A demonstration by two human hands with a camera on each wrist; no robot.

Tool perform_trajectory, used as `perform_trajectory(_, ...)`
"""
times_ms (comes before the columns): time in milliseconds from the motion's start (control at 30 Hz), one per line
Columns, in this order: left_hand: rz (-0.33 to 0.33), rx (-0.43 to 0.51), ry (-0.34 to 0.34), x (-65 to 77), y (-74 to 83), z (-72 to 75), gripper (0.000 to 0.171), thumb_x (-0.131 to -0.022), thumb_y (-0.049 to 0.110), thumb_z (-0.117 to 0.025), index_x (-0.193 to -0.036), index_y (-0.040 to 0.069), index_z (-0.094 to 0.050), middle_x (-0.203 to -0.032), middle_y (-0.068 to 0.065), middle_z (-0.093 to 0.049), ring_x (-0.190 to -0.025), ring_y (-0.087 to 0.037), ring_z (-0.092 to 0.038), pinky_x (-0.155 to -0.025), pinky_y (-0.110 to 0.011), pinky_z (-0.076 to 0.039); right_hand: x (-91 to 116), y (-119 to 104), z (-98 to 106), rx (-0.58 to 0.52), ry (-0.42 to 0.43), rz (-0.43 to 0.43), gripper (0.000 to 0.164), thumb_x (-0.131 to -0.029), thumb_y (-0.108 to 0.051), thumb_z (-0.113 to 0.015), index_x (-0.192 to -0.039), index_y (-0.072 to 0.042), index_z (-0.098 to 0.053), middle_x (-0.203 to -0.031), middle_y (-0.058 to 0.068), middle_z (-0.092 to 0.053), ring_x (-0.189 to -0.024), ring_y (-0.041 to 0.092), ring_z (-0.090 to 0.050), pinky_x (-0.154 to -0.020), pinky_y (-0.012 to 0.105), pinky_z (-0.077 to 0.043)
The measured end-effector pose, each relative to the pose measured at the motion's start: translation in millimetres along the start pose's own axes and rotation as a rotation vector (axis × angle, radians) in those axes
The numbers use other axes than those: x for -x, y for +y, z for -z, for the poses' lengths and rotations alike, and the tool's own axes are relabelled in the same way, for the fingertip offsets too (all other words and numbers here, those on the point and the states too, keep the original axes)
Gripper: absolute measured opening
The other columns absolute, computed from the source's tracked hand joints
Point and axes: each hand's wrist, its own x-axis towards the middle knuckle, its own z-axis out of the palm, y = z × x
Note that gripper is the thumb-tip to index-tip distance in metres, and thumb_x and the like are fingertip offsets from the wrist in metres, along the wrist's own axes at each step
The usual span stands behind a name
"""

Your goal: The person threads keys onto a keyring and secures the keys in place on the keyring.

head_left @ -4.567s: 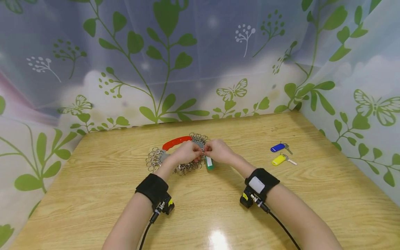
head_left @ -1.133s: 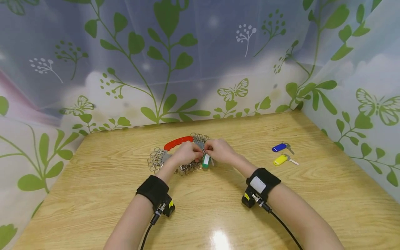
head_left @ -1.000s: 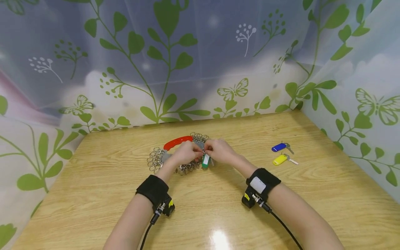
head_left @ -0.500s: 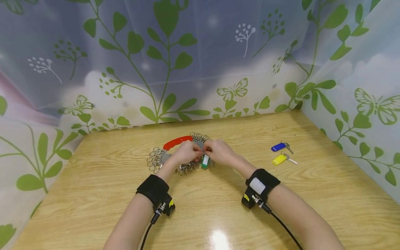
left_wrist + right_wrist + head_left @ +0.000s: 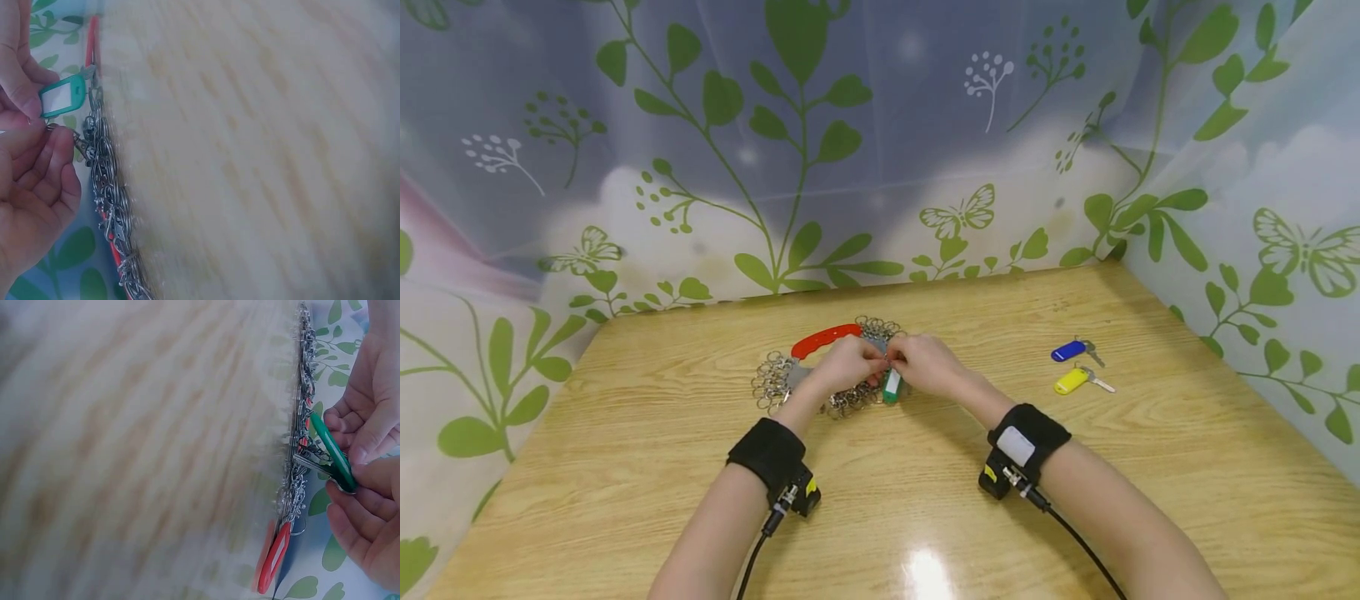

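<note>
Both hands meet fingertip to fingertip at the right end of a large key holder, a grey metal ring with a red handle (image 5: 827,340) and many small split rings (image 5: 771,385). My left hand (image 5: 848,367) pinches one of the holder's small metal rings, largely hidden by the fingertips. The right hand (image 5: 927,363) pinches the small ring of a green key tag (image 5: 892,386) with a white label. That tag hangs below the fingers; its metal key (image 5: 312,465) shows beside it in the right wrist view. In the left wrist view, a metal clasp (image 5: 81,147) lies by the left fingertips.
To the right on the wooden table (image 5: 700,500) lie a blue key tag (image 5: 1067,351) with a key and a yellow key tag (image 5: 1071,381) with a key. A leaf-patterned curtain (image 5: 880,167) borders the table at the back and sides. Cables run from both wrist cameras.
The green tag has swung left since the earliest frame and now hangs closer under the fingertips, tilted down to the left. Both hands keep nearly the same place.
</note>
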Motion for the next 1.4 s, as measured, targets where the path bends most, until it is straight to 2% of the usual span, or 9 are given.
perform_trajectory(233, -0.015, 0.025, -0.016, 2.7, -1.0, 2.4, 0.015, -0.09, 0.011, -0.06, -0.093, 0.001, -0.072, -0.079, -0.008, -0.067, -0.067, -0.02, -0.064, -0.063, -0.03, -0.052, -3.4, 1.7, 1.2, -0.087, -0.012, -0.072, 0.006, -0.09, -0.005, -0.059, -0.092, -0.004, -0.065, -0.083, 0.007, -0.064, -0.07, 0.015, -0.058, -0.064, 0.027, -0.047)
perform_trajectory(667, -0.003, 0.013, -0.001, 3.4, -0.6, 3.8, 0.016, -0.092, 0.01, -0.058, -0.091, 0.002, -0.072, -0.078, -0.008, -0.066, -0.067, -0.02, -0.063, -0.062, -0.03, -0.051, -5.4, -0.5, 1.7, -0.071, -0.014, -0.05, 0.005, -0.09, -0.006, -0.06, -0.089, -0.006, -0.065, -0.08, 0.005, -0.063, -0.067, 0.013, -0.057, -0.061, 0.026, -0.046)
perform_trajectory(1000, 0.026, 0.018, 0.005, 4.9, -1.2, 3.0, 0.018, -0.092, 0.012, -0.058, -0.091, 0.002, -0.072, -0.079, -0.008, -0.066, -0.069, -0.023, -0.064, -0.064, -0.032, -0.052, -3.3, -3.3, 0.0, -0.046, -0.015, -0.001, 0.005, -0.089, -0.006, -0.06, -0.089, -0.006, -0.065, -0.08, 0.004, -0.063, -0.066, 0.012, -0.056, -0.06, 0.025, -0.046)
perform_trajectory(1267, -0.003, 0.005, -0.029, 4.5, -3.3, 1.6, 0.017, -0.091, 0.013, -0.059, -0.096, 0.003, -0.072, -0.082, -0.006, -0.067, -0.068, -0.018, -0.064, -0.063, -0.028, -0.051, -4.5, 0.9, 0.4, -0.108, -0.041, -0.09, 0.006, -0.09, -0.006, -0.058, -0.091, -0.006, -0.064, -0.084, 0.006, -0.063, -0.071, 0.015, -0.057, -0.064, 0.029, -0.046)
perform_trajectory(1400, -0.014, -0.009, -0.031, 3.3, -2.5, 1.5, 0.017, -0.091, 0.012, -0.059, -0.097, 0.003, -0.072, -0.082, -0.006, -0.067, -0.067, -0.017, -0.063, -0.062, -0.027, -0.05, -2.7, 0.2, 4.0, -0.129, -0.036, -0.101, 0.006, -0.09, -0.006, -0.059, -0.089, -0.007, -0.064, -0.083, 0.006, -0.063, -0.071, 0.016, -0.056, -0.064, 0.029, -0.046)
